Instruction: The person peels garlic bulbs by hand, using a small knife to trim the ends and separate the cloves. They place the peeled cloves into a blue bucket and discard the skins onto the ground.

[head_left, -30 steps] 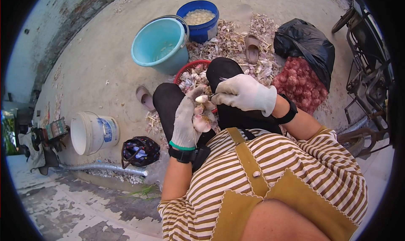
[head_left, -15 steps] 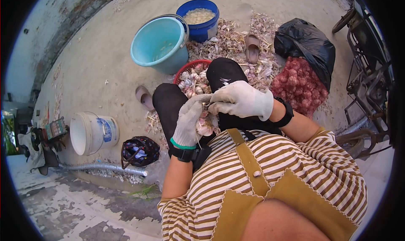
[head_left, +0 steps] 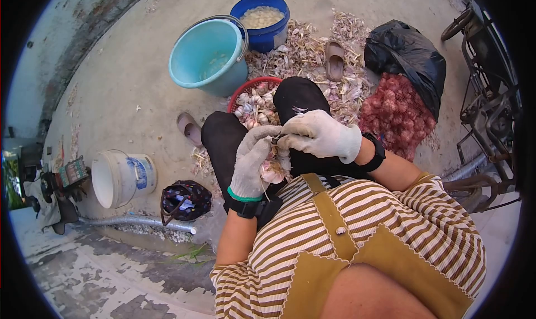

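My left hand (head_left: 251, 160) and my right hand (head_left: 322, 136) meet over my lap, both in whitish work gloves. Their fingertips are pinched together around a small dark piece (head_left: 274, 140), mostly covered by the gloves; I cannot tell what it is. Just below the fingers, pinkish garlic bulbs (head_left: 272, 172) show between my thighs. Beyond my hands, a red basket (head_left: 234, 97) of garlic bulbs (head_left: 258, 104) sits by my knees.
A light-blue bucket (head_left: 181, 68) and a dark-blue bucket (head_left: 279, 37) of peeled cloves stand ahead. Garlic skins (head_left: 298, 54) and slippers (head_left: 335, 62) lie about. At right are a red net sack (head_left: 393, 109) and black bag (head_left: 405, 51); at left, a white bucket (head_left: 114, 179).
Both hands stay together over the lap, with slight finger shifts. The right hand sits a touch lower, and the whole view has moved slightly.
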A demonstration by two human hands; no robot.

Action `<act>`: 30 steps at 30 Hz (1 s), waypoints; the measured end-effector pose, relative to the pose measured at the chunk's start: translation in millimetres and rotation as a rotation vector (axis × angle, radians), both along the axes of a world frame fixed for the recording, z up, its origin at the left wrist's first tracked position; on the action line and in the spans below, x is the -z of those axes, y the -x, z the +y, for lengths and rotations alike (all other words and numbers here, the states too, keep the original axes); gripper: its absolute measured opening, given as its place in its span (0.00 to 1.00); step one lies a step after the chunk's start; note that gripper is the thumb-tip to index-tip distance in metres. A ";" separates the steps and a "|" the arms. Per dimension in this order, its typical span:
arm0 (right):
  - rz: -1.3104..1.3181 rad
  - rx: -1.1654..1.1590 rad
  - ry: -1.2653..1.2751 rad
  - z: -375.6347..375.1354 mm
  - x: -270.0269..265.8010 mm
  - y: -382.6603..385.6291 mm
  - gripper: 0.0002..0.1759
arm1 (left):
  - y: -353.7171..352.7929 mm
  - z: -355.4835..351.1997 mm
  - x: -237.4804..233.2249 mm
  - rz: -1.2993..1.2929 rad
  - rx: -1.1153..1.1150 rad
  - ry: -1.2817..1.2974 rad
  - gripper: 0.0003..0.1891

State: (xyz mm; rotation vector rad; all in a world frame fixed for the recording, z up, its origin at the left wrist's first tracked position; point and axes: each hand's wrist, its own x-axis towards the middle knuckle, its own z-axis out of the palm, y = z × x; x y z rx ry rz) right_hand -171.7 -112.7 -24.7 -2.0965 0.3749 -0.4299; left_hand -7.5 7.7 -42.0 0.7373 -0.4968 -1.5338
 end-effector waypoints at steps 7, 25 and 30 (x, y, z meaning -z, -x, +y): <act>0.010 0.202 -0.693 -1.4 -12.1 13.0 0.10 | -17.9 -8.8 2.4 0.054 -0.350 -0.067 0.15; 0.173 0.429 -0.877 -9.5 -9.7 18.0 0.17 | -105.6 -125.5 -7.9 -0.301 -0.456 -0.273 0.21; 0.085 0.334 -0.686 -15.6 -30.3 -8.9 0.17 | -58.3 -85.5 -29.1 -0.387 -0.354 -0.059 0.26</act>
